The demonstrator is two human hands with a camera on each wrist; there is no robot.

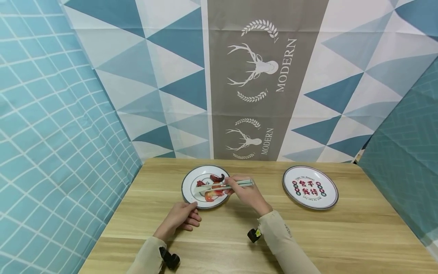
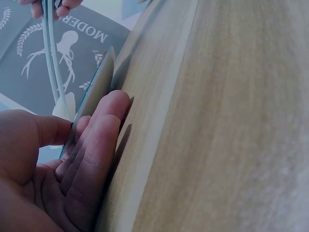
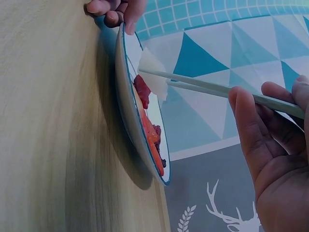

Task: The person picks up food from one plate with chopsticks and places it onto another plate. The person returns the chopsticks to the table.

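My left hand (image 1: 181,217) pinches the near-left rim of a white, dark-rimmed plate (image 1: 188,182), thumb on top and fingers below the edge. In my right hand (image 1: 249,196) is a pair of pale green chopsticks (image 1: 244,183), pointing left across the plate. Their tips hold a thin whitish piece (image 3: 153,72), seen over the plate's left part in the head view. Also on the plate are an orange-red shrimp-like piece (image 1: 213,195), a dark red curved piece (image 1: 217,177) and a small red piece (image 3: 142,91).
A second white plate (image 1: 325,183), with red and green lettering, lies on the wooden table (image 1: 219,243) to the right. Patterned cloth (image 1: 178,83) hangs behind the table, and a blue grid-patterned sheet (image 1: 51,133) covers the left side.
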